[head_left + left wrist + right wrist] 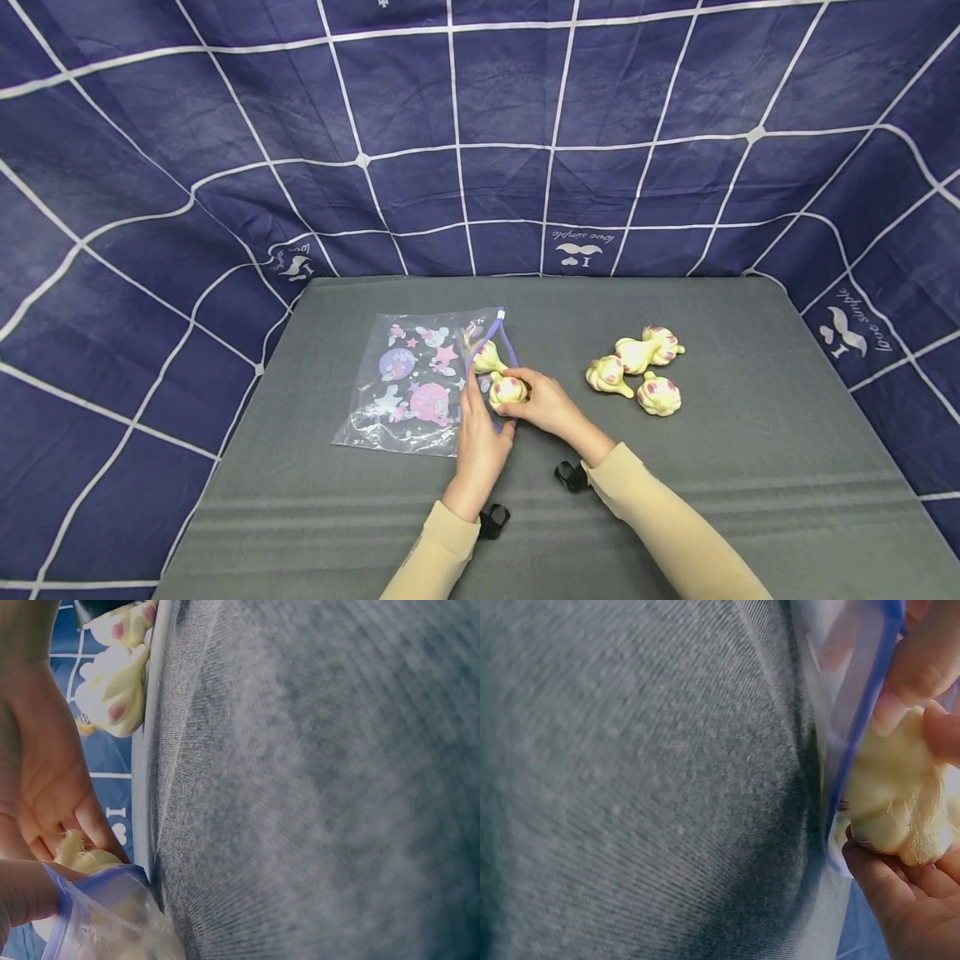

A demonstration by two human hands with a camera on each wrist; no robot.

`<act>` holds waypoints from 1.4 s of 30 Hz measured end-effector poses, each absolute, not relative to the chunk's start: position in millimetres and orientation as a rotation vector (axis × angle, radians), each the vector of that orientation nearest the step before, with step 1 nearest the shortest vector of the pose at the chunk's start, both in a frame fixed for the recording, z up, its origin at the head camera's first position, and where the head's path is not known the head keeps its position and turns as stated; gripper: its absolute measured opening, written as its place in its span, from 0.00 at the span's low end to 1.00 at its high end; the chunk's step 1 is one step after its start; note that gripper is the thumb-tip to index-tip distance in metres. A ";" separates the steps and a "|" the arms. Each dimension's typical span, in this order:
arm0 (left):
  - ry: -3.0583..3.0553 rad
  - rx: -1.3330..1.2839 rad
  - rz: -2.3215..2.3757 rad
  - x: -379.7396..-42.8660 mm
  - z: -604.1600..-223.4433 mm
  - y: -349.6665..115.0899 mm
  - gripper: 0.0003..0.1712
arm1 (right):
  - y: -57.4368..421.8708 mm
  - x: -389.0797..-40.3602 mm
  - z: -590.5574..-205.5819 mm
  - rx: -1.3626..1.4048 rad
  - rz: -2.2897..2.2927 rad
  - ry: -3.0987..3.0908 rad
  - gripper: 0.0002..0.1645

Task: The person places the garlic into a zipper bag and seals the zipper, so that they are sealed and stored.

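Observation:
A clear zip bag (397, 412) with pink and purple cartoon prints lies flat, its purple-edged mouth parted toward the right. My left hand (480, 442) grips the near side of that mouth, the thumb inside the purple rim (105, 877). In my right hand (551, 408) is a garlic bulb (507, 392), pinched between thumb and fingers right at the mouth. The right wrist view shows the root end of this garlic bulb (911, 795) beside the purple edge. Another garlic bulb (486, 358) sits just inside the bag, behind the held one.
To the right, several garlic bulbs (633, 356) lie in a loose cluster on the grey cloth-covered table (720, 467). Blue curtains with white grid lines (510, 183) stand behind the table and at both sides. Black straps (495, 521) show at the wrists.

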State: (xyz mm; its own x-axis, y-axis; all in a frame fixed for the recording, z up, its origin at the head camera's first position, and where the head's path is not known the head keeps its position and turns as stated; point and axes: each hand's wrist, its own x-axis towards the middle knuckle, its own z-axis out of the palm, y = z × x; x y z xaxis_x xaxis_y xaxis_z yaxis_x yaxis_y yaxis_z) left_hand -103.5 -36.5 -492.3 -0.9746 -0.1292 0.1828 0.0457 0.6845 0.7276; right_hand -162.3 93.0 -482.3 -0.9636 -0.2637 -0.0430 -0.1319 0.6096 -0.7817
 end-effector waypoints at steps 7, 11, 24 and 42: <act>-2.691 0.067 -1.206 -104.2 -491.7 -35.1 0.60 | 89.4 -173.3 -486.0 -0.347 -1.219 2.709 0.38; -2.687 0.068 -1.212 -104.0 -491.8 -34.4 0.60 | 85.7 -180.0 -486.6 -0.361 -1.184 2.731 0.38; -2.694 0.050 -1.173 -102.5 -492.1 -34.4 0.61 | 75.6 -200.1 -483.5 -0.351 -1.207 2.725 0.38; -2.684 0.052 -1.202 -101.0 -492.1 -34.7 0.61 | 58.6 -216.8 -484.2 -0.343 -1.248 2.759 0.34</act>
State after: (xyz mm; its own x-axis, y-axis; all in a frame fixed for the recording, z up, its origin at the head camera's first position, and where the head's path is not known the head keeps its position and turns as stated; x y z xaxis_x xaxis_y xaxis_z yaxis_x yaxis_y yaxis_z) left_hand -101.0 -34.7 -492.1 -0.9795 -0.1132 0.1667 0.0489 0.6687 0.7420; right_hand -216.8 58.6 -484.2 -0.9703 -0.2419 0.0071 -0.1650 0.6400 -0.7505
